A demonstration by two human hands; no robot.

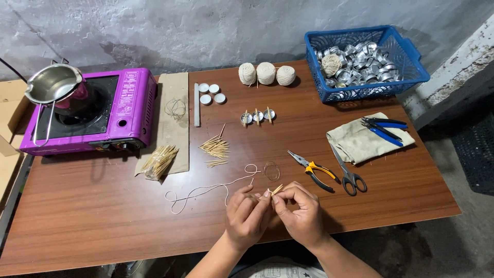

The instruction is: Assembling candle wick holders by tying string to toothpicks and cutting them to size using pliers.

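I see my left hand [247, 213] and right hand [301, 211] meeting at the surface's [103, 226] near edge, fingers pinched shut on small sticks [277, 190] angled up-right; string [206, 190] trails left.

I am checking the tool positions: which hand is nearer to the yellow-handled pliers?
Right. The right hand lies just below-left of the yellow-handled pliers; the left hand is farther left, beyond it.
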